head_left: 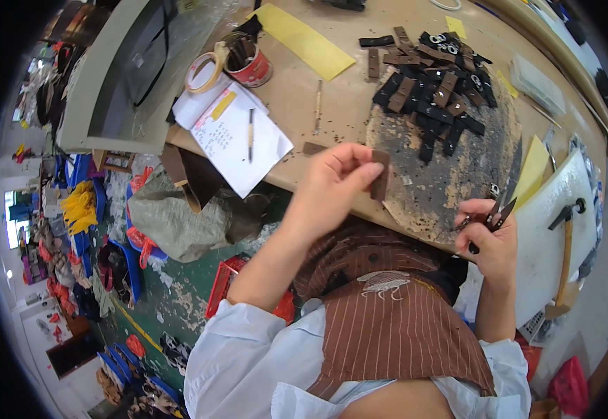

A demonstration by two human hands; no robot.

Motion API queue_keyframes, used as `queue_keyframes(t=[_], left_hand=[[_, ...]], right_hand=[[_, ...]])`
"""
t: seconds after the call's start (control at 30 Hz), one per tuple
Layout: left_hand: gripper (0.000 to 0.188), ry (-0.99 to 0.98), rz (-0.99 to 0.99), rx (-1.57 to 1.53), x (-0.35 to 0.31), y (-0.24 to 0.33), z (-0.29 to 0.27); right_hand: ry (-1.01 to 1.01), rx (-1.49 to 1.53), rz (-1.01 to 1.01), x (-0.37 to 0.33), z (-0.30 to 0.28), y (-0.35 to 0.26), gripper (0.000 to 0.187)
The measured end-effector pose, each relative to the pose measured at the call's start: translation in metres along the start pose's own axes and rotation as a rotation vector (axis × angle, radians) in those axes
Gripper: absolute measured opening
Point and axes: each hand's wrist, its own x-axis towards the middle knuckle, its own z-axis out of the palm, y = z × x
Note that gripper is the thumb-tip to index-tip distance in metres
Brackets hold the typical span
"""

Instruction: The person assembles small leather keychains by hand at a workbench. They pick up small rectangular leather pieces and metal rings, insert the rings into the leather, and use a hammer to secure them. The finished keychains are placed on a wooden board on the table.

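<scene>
Someone's striped brown apron (398, 335) lies nearest — beyond it the left hand (333, 180) pinches a brown strip (381, 183) above the desk (349, 105) and the right hand (494, 246), held apart, grips dark scissors (506, 213).

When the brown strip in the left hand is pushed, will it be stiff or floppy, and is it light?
The strip is probably fairly stiff: it juts straight beyond the left fingers. It is likely light, looking small and thin.
</scene>
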Motion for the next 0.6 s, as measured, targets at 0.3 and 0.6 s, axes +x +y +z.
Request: queue_keyframes(t=[0.3,0.6], left_hand=[[0.023,-0.135,-0.012,-0.039,-0.019,-0.004,0.064],[0.032,-0.117,0.011,0.177,-0.029,-0.01,0.066]], right_hand=[[-0.111,-0.039,-0.261,0.003,0.018,-0.002,0.016],[-0.024,-0.368,-0.53,0.008,0.018,0.004,0.015]])
